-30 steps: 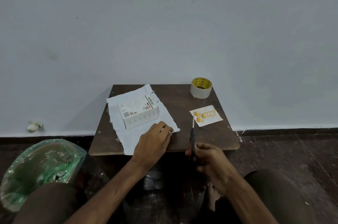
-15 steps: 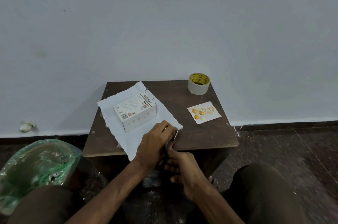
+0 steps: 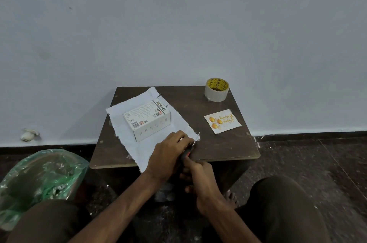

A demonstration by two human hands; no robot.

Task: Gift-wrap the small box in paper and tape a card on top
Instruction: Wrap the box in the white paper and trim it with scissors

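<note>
A small white printed box (image 3: 147, 120) lies on a sheet of pale paper (image 3: 127, 112) spread over the left half of a small dark wooden table (image 3: 222, 149). My left hand (image 3: 168, 153) pinches the paper's near right corner. My right hand (image 3: 196, 181) grips the red-and-black handles of a pair of scissors (image 3: 191, 147), whose blade tips reach that same corner of the paper. A card with orange ornaments and gold writing (image 3: 222, 121) lies on the table's right side. A roll of clear tape (image 3: 216, 89) stands at the far right corner.
A bin lined with a green plastic bag (image 3: 39, 179) stands on the floor to the left. My knees flank the table's front edge, and a bare foot (image 3: 230, 199) rests under it. A pale wall rises right behind the table.
My right hand has brought the scissors from the table's front edge leftwards to the paper corner held by my left hand. The view has shifted slightly.
</note>
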